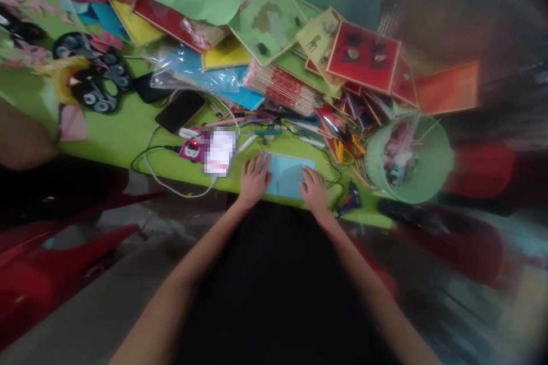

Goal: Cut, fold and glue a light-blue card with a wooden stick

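Note:
A light blue sheet of paper [286, 174] lies at the near edge of a green table [124, 131]. My left hand [254, 178] rests flat on the sheet's left edge, fingers stretched out. On the sheet's right part my right hand [314, 187] presses down, fingers extended too. Neither hand holds anything. The picture is blurred by motion.
Behind the sheet lie pens, yellow-handled scissors [347, 148], a black phone [180, 111], a pink device with cables [191, 149], a bundle of sticks [280, 86] and piles of coloured card [363, 56]. A green bucket [409, 158] stands right. Red stools [51, 256] sit lower left.

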Motion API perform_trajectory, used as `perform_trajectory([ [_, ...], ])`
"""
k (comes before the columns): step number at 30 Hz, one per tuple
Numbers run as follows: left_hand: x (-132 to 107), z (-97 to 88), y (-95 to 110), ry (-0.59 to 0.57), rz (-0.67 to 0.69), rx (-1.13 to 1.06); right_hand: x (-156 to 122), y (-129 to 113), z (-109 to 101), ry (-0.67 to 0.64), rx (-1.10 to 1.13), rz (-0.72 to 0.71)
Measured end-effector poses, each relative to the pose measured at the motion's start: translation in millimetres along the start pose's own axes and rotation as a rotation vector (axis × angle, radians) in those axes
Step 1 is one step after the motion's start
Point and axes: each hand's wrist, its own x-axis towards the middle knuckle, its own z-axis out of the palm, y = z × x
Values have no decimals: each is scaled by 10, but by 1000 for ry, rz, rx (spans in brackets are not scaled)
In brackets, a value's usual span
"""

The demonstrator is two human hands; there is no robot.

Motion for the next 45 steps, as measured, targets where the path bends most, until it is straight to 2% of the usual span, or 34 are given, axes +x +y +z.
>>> perform_trajectory([
  [11, -163, -68, -13, -10, -21, -12, 372, -116, -153, 33, 34, -62],
  [17, -332, -87, -84, -49, -44, -31, 889, -347, -221, 34, 31, -118],
  [23, -404, -106, -80, -68, -41, -21, 1481, -628, -122, -32, 32, -207],
  [28, -381, -141, -77, -48, -49, -27, 1702, -712, -40, -57, -30, -200],
  [31, -327, -211, -95, 0, -65, -41, 1681, -693, -75, -54, -38, -172],
  [33, -261, -286, -99, 76, -82, -46, 1593, -660, -144, -40, 2, -128],
  [36, -122, -433, -67, 217, -78, -53, 1344, -604, -299, -40, 127, -79],
  [39, 8, -577, 6, 303, -11, -70, 999, -571, -457, -95, 264, -77],
  [42, 52, -652, 87, 267, 77, -101, 662, -562, -548, -146, 440, -40],
  [45, -6, -634, 156, 165, 142, -131, 423, -547, -556, -134, 687, 100],
])
